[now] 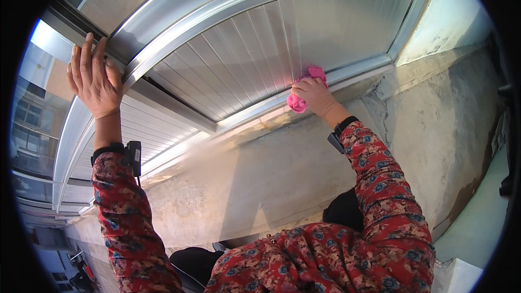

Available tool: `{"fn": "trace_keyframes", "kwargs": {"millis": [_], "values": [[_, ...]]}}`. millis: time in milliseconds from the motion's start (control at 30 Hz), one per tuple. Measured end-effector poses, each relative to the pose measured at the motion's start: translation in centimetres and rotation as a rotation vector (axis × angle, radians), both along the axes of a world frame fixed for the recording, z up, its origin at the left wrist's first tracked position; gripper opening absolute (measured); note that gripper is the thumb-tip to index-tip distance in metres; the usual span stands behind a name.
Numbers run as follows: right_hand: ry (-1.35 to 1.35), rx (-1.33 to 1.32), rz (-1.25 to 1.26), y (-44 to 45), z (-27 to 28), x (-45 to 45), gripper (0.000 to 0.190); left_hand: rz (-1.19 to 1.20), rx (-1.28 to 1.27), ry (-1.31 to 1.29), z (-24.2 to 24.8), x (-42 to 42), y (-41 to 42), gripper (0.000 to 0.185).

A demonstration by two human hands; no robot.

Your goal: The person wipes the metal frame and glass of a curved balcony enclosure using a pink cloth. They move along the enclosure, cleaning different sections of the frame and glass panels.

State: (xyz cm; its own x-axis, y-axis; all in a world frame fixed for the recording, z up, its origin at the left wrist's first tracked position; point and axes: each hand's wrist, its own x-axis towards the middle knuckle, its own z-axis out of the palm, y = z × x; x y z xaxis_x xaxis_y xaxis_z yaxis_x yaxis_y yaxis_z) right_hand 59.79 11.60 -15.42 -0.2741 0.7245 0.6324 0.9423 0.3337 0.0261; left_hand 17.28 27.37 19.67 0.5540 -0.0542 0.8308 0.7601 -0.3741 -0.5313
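My right hand (pixel 313 94) grips a bunched pink cloth (pixel 298 103) at the bottom rail (pixel 358 68) of a metal-framed partition. Part of the cloth sticks up past my fingers against the ribbed metal panel (pixel 260 44). Up at the left, my left hand (pixel 95 75) rests with spread fingers on the frame's upright (pixel 63 28), beside the curved-looking horizontal rail (pixel 171 44). It holds nothing that I can see. Glass shows above the rail.
Below the frame runs a concrete ledge and floor (pixel 281 167), with a crack near the right corner. A pale wall (pixel 443 24) meets the frame at the right. More ribbed panels (pixel 152 130) continue to the left. A pale green surface (pixel 476 211) lies at the lower right.
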Motion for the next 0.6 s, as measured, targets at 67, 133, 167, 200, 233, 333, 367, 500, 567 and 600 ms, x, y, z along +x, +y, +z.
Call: {"fn": "trace_keyframes", "kwargs": {"millis": [67,133,167,200,233,333,367,500,567,600], "values": [[0.063,0.023,-0.045,-1.1,-0.4,3.4,0.022,-0.012,0.009,0.003,0.0,0.1,0.0,0.043],[0.12,0.018,-0.112,-1.7,-0.9,6.9,0.026,-0.02,-0.004,-0.003,0.0,0.1,0.1,0.043],[0.144,0.0,-0.159,-2.0,-1.0,8.3,0.029,-0.024,0.019,0.006,0.0,0.0,0.2,0.043],[0.172,-0.021,-0.209,-2.2,-0.9,9.8,0.031,-0.019,0.021,0.007,0.0,0.0,0.2,0.043],[0.292,0.024,-0.33,-2.3,-0.3,11.0,0.035,-0.011,0.011,0.004,0.0,-0.1,0.2,0.043],[0.642,0.221,-0.571,-2.0,2.9,12.1,0.043,0.02,0.01,0.017,0.0,-0.2,0.1,0.043],[0.741,0.335,-0.574,-1.9,4.5,11.8,0.044,0.012,0.029,0.025,0.1,-0.2,0.1,0.043],[0.479,0.546,-0.099,-0.6,8.1,5.6,0.043,0.009,0.052,0.045,0.3,0.0,-0.2,0.044],[0.203,0.362,0.165,-0.6,6.9,2.1,0.036,0.002,0.068,0.062,0.4,0.2,-0.4,0.044],[0.023,0.209,0.234,-0.4,5.9,1.1,0.035,0.006,0.077,0.072,0.4,0.2,-0.5,0.045]]}}
